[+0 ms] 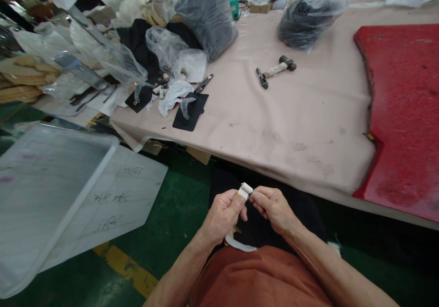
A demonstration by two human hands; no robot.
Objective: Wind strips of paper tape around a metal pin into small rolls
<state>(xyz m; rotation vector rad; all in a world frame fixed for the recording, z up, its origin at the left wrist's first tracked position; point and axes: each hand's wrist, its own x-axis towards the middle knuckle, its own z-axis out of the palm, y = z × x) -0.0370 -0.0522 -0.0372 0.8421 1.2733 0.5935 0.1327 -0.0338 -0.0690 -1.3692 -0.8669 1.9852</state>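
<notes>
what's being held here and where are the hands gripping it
A white strap, folded over at its top. The left hand pinches it just below the fold, the right hand grips the folded end; the rest hangs down below the left hand.

White strap (244, 192): only the folded end shows above the left hand (224, 213) and right hand (272, 206); the middle is hidden in the left fist, and a loop reappears below. Red mat (404, 115) cut off by right edge. Clear plastic tray (51, 183) cut off at left. Contents of the two dark plastic bags (310, 17) too murky to tell. Writing on the white board (116, 197) unreadable.
</notes>
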